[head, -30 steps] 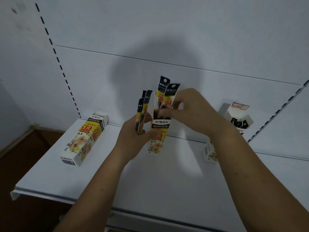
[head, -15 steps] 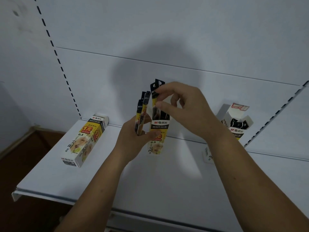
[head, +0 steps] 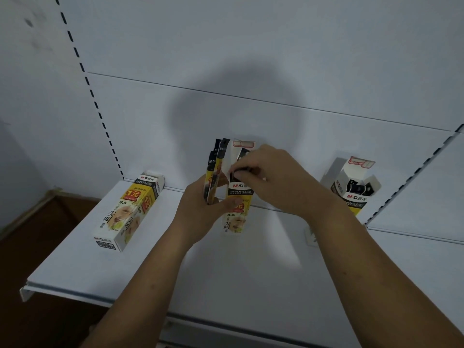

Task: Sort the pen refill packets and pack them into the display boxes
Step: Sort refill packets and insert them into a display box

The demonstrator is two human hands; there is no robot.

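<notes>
My left hand (head: 203, 214) grips an upright white and yellow display box (head: 237, 217) with its flap raised, and several black-topped refill packets (head: 216, 169) stick up beside the box from the same hand. My right hand (head: 271, 179) is at the box's open top, fingers curled and pinching the dark top of a packet that sits down inside the box. A second display box (head: 354, 189) stands open at the right against the back wall, with black packet tops showing inside. A closed box (head: 130, 209) lies flat at the left of the white shelf (head: 226, 267).
The shelf's front edge (head: 75, 290) runs along the lower left, with dark floor (head: 30, 247) beyond it at the left. A white back panel with slotted uprights (head: 98, 111) rises behind the shelf. A small white object (head: 310, 237) lies partly hidden behind my right forearm.
My right hand has pushed the packet it held down into the box in my left hand. The packet's black top no longer sticks up high, and the box flap now shows.
</notes>
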